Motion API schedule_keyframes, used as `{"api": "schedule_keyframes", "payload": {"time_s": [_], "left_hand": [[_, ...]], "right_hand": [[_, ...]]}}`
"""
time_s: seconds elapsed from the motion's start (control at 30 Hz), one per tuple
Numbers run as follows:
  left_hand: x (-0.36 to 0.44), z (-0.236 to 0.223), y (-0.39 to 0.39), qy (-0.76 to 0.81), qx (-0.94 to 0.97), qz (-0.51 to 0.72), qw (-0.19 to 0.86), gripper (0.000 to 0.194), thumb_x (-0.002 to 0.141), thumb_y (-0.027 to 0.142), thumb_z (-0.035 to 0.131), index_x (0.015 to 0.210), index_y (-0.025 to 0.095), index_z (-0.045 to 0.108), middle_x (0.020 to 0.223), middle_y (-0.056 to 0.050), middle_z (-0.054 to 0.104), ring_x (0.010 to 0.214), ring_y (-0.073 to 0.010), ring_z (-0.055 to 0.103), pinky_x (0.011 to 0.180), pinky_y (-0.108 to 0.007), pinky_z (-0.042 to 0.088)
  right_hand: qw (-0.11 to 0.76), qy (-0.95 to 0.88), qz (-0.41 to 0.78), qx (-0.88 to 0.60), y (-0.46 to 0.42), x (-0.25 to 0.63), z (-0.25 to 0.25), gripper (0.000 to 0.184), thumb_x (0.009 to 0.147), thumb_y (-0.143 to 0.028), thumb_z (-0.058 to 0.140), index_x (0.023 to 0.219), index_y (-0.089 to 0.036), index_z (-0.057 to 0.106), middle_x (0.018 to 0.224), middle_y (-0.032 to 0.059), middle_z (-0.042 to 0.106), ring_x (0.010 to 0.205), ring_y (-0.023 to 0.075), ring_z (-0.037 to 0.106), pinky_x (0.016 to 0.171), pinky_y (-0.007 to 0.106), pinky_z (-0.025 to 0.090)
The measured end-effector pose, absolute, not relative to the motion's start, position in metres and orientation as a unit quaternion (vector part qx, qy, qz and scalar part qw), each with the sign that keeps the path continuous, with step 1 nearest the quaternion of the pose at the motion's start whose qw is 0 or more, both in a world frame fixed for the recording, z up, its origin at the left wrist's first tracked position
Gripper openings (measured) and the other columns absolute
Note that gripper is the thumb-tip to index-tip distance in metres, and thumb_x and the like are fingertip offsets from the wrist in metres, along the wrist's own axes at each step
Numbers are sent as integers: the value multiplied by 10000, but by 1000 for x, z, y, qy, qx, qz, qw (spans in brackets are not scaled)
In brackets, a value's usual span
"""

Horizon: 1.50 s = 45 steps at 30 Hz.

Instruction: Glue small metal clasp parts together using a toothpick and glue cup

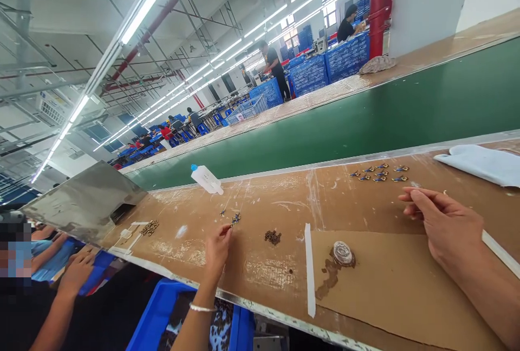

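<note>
Small metal part (235,219): dark, brassy, with a blue tint, pinched at the fingertips of the left hand (217,251) above the brown table (264,275). Right hand (442,226) grips a thin white stick (501,253). Similar parts (379,173) lie in rows near it.

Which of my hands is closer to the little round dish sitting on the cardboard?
Right. The right hand sits up and to the right of the round dish; the left hand is farther off to its left, pinching a small part.

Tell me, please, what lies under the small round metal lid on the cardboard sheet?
A dark brown stain spreads out from under the round metal lid across the cardboard sheet; whatever is directly beneath stays hidden.
</note>
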State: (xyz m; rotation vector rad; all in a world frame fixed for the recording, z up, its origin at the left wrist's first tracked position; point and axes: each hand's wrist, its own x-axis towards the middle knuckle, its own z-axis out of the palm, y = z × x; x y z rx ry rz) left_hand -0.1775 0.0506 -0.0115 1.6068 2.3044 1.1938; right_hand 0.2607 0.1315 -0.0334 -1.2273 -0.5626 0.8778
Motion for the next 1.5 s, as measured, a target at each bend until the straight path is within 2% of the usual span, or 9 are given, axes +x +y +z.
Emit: {"api": "schedule_keyframes", "payload": {"time_s": [0.13, 0.33, 0.57, 0.8, 1.13, 1.5], "left_hand": [[-138, -10, 28, 719, 519, 447, 114, 404, 702, 504, 637, 895, 154, 700, 889, -93, 736, 824, -220, 686, 753, -330, 555], [-85, 1, 8, 687, 472, 503, 227, 370, 603, 423, 773, 866, 169, 715, 898, -74, 731, 873, -214, 672, 830, -311, 540], [-62, 3, 1, 684, 552, 448, 165, 266, 682, 405, 724, 846, 196, 723, 864, -52, 722, 840, -201, 661, 826, -312, 526], [-27, 20, 9, 623, 629, 424, 192, 135, 748, 322, 669, 820, 219, 719, 872, -32, 707, 877, -178, 651, 847, -273, 506], [34, 44, 44, 580, 743, 285, 176, 152, 778, 330, 602, 753, 209, 690, 731, -13, 685, 696, -147, 627, 675, -241, 509], [46, 43, 65, 558, 808, 178, 72, 177, 812, 345, 551, 776, 230, 680, 744, -1, 704, 686, -163, 646, 670, -283, 492]], "right_hand": [[693, -260, 392, -547, 131, 261, -31, 300, 567, -409, 652, 739, -165, 675, 740, 26, 636, 492, 64, 463, 494, 233, 387], [699, -278, 389, -532, 131, 262, -30, 285, 632, -384, 635, 775, -140, 669, 734, 37, 631, 491, 57, 460, 484, 214, 380], [700, -286, 398, -519, 133, 263, -33, 294, 652, -404, 628, 793, -149, 671, 727, 18, 622, 483, 44, 453, 475, 189, 378], [712, -288, 408, -493, 137, 264, -34, 303, 667, -408, 602, 783, -132, 647, 692, 16, 615, 463, 41, 450, 469, 184, 364], [708, -299, 411, -490, 141, 267, -36, 292, 701, -407, 553, 780, -138, 635, 714, 9, 615, 483, 48, 458, 494, 192, 380], [705, -296, 415, -493, 144, 269, -36, 295, 711, -398, 519, 798, -144, 639, 711, 14, 629, 477, 68, 471, 479, 208, 366]]}}
